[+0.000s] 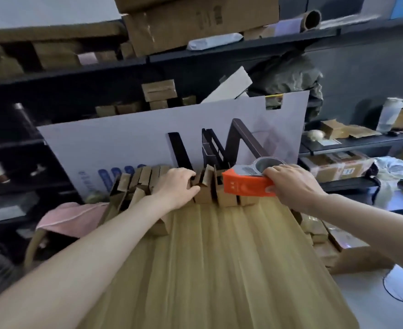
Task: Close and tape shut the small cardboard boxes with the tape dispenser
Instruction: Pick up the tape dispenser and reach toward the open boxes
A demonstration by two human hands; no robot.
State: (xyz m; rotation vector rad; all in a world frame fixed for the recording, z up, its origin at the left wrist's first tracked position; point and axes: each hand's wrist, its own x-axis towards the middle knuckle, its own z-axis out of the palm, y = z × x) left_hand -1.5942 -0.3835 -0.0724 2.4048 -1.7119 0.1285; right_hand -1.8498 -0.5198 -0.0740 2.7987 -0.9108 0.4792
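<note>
Row of small cardboard boxes (172, 184) stands along the far edge of the wooden table (219, 269), flaps up and open, none visibly taped. The row's long axis runs left to right across the view, parallel to that far edge; open tops face upward. Left hand (175, 186) sits on the row near its middle, fingers curled over the top edge of one box (201, 194), apparently gripping or folding a flap; exact contact under the fingers cannot be made out. Right hand (293, 184) is wrapped firmly around the handle end of the orange tape dispenser (245, 184), fingers clenched on it. Dispenser is held just above and touching the boxes at the right end of the row, its long axis also left to right, nose pointing left toward the left hand, with the roll (267, 163) sitting on top. Key relation: the box under the left hand lies just left of the dispenser nose, so the left hand is nearer to it. Judgement: flaps need folding flat first, then the dispenser pulled across the seam. White board (148, 138) leans behind the row.
</note>
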